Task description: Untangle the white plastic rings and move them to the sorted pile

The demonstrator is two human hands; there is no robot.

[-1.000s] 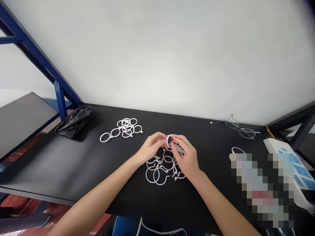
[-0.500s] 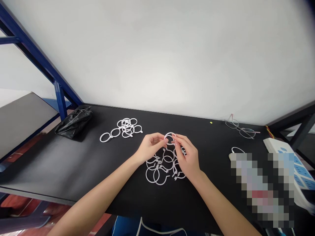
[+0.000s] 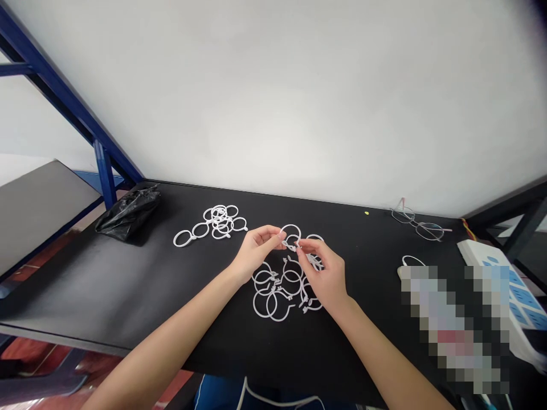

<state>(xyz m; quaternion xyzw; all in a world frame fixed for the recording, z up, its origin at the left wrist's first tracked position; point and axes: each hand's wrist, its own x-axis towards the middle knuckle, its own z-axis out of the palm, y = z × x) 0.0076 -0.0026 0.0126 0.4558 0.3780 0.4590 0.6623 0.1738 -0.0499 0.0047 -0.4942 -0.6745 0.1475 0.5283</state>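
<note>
Left hand (image 3: 256,250) and right hand (image 3: 325,273) meet, fingertips pressed together on the near edge of a white plastic ring (image 3: 291,225) standing upright, just beyond the fingers, above a heap of rings (image 3: 253,303).

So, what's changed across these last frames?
The white plastic ring, held between the left hand and right hand, turned from edge-on to face-on and rose slightly, while the left hand drew leftward. Nothing was let go. The ring pile below, the farther ring cluster and the glasses stayed put.
</note>
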